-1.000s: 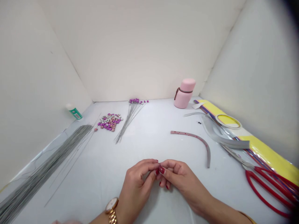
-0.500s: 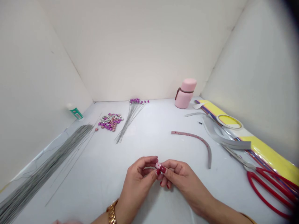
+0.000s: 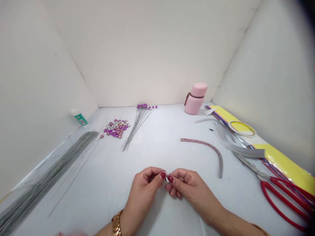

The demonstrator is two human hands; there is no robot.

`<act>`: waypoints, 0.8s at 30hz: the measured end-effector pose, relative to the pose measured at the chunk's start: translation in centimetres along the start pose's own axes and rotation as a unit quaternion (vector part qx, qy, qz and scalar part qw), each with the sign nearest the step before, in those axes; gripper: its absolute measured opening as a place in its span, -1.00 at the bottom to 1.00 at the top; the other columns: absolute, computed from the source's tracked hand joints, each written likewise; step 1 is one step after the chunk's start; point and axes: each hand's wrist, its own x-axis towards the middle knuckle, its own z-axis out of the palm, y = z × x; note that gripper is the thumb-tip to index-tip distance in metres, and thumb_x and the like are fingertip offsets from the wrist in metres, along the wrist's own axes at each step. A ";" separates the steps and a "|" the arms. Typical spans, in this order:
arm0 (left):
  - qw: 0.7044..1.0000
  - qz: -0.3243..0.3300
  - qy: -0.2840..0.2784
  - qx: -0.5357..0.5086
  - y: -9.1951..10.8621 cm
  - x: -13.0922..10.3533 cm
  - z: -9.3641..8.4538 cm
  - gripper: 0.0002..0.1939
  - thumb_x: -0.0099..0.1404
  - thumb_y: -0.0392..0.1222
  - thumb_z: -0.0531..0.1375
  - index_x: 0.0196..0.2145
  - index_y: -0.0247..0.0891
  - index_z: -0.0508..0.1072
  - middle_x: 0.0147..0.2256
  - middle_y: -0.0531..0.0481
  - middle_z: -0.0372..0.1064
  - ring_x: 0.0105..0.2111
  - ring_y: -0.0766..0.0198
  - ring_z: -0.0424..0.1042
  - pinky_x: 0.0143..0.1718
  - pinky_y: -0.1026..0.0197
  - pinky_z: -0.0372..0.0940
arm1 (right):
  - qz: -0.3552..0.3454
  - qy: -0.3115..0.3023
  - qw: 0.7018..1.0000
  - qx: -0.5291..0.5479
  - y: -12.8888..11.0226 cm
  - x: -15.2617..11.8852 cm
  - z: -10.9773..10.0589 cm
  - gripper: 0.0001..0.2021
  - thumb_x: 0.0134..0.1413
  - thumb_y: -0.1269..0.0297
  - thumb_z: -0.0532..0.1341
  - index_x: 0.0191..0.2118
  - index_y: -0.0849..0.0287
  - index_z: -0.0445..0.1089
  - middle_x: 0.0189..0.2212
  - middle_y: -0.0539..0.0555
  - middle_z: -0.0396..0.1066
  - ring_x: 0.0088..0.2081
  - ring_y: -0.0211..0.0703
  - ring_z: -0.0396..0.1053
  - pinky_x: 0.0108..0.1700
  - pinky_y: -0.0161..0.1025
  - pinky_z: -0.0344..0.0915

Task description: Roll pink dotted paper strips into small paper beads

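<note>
A small folded paper strip (image 3: 167, 179), pale with a white end showing, sits pinched between my hands near the front middle. My left hand (image 3: 147, 188) is closed, its thumb and fingertips gripping one side of the paper. My right hand (image 3: 193, 190) is closed too, thumb against the white end, other fingers curled below. Most of the paper is hidden by fingertips. Beyond the right hand lies a curved pink-grey paper strip (image 3: 208, 146) with red spots. A heap of small purple, pink and silver folded stars (image 3: 116, 128) rests farther back on the left.
Many thin grey wires (image 3: 56, 170) lie along the left side. Purple-topped wire stems (image 3: 136, 127) are at the back. A green-and-white tube (image 3: 80, 119) stands left; a pink flask (image 3: 194, 101) stands back right. Red-handled scissors (image 3: 278, 186), a tape roll (image 3: 254, 131) and yellow packs (image 3: 278, 157) line the right.
The paper has turned between my fingertips: its spotted pink face is now mostly covered and a white end shows. My left thumb has shifted slightly up and left.
</note>
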 end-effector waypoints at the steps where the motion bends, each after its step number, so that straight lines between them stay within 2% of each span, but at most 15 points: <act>1: 1.000 -0.003 0.003 0.004 0.0 0.0 0.0 -0.86 0.16 -0.19 0.15 -0.41 -0.34 0.40 -0.55 -0.02 0.38 -0.48 0.27 0.35 -0.38 0.23 0.21 | -0.003 -0.002 1.000 -0.007 0.0 0.0 0.0 -0.81 0.00 0.23 0.16 -0.47 0.24 0.39 -0.59 0.01 0.39 -0.56 -0.31 0.27 -0.52 -0.38 0.13; 8: 1.000 -0.006 0.023 0.017 0.4 0.1 0.2 -0.89 0.12 -0.23 0.17 -0.43 -0.35 0.41 -0.56 0.00 0.38 -0.50 0.30 0.33 -0.42 0.27 0.20 | -0.028 -0.011 0.999 -0.030 -0.5 -0.2 0.0 -0.85 0.01 0.30 0.12 -0.48 0.23 0.37 -0.59 0.00 0.37 -0.55 -0.31 0.25 -0.51 -0.37 0.15; 14: 1.000 -0.011 0.020 0.004 0.6 0.1 0.0 -0.88 0.12 -0.23 0.17 -0.42 -0.36 0.41 -0.55 -0.01 0.39 -0.51 0.31 0.33 -0.42 0.27 0.21 | -0.075 -0.031 0.995 -0.066 -0.7 -0.4 0.0 -0.86 0.04 0.33 0.09 -0.37 0.20 0.39 -0.55 0.00 0.35 -0.49 -0.26 0.28 -0.44 -0.35 0.19; 18: 1.000 -0.013 0.015 0.002 0.5 0.2 0.0 -0.89 0.12 -0.24 0.17 -0.45 -0.36 0.41 -0.57 0.01 0.37 -0.52 0.33 0.32 -0.43 0.29 0.20 | -0.081 -0.026 0.991 -0.101 -0.5 -0.5 -0.1 -0.85 0.05 0.36 0.09 -0.36 0.19 0.41 -0.56 -0.01 0.35 -0.48 -0.24 0.28 -0.41 -0.33 0.20; 24: 1.000 -0.001 0.022 0.010 0.6 0.2 -0.2 -0.88 0.12 -0.22 0.18 -0.44 -0.35 0.42 -0.59 0.04 0.35 -0.53 0.34 0.30 -0.45 0.30 0.18 | -0.053 -0.058 0.996 -0.037 -0.6 -0.5 -0.1 -0.86 0.04 0.37 0.10 -0.34 0.21 0.40 -0.51 0.02 0.38 -0.47 -0.26 0.29 -0.42 -0.34 0.20</act>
